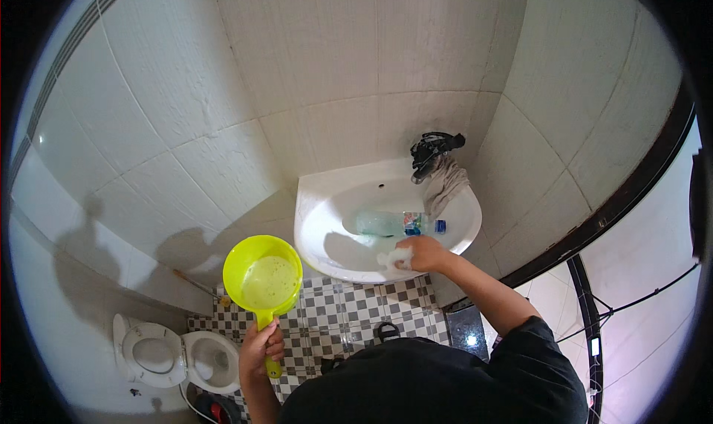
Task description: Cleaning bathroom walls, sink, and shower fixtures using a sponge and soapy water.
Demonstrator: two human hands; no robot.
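Observation:
My left hand (pixel 261 347) grips the handle of a yellow-green plastic dipper (pixel 239 276), which holds foamy liquid. My right hand (pixel 421 254) is over the front rim of the white washbasin (pixel 312 257), closed around a white foamy or mesh-like item (pixel 394 258); its exact kind cannot be told. Just beyond that hand a clear plastic bottle (pixel 376 223) with a blue cap lies on its side in the basin. A grey-brown cloth (pixel 447 183) hangs over the basin's right side, and a black patterned cloth (pixel 430 148) is bunched around the tap.
Tiled walls (pixel 328 140) close in behind and beside the basin. At lower left stands a toilet (pixel 211 362) with its lid raised, near a long-handled brush (pixel 195 282). A black slipper (pixel 387 331) is on the checkered floor (pixel 362 307). A dark door frame (pixel 607 218) curves at right.

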